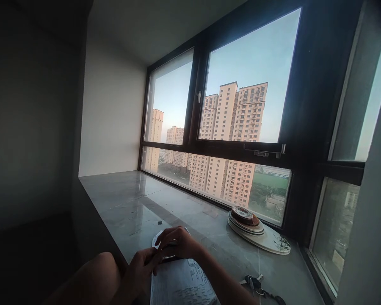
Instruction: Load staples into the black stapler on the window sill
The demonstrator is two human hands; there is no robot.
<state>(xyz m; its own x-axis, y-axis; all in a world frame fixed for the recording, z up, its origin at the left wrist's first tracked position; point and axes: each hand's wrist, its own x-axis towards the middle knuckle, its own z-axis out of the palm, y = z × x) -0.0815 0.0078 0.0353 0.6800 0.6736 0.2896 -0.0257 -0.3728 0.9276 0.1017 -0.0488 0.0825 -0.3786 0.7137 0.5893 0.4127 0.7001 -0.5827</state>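
Note:
My right hand [178, 243] rests on the marble sill with fingers curled over a small dark flat object [169, 250] that I cannot name. My left hand [142, 267] is just below and left of it, fingers bent, pinching the same object or the paper's edge. Under both hands lies a printed paper sheet [182, 284]. A bare knee [97, 275] shows at the lower left.
A stack of plates [257, 233] sits on the sill near the window. A bunch of keys [257, 286] lies at the lower right. A tiny dark piece [160, 222] lies on the marble sill [130, 199]. Large windows [241, 110] face tower blocks.

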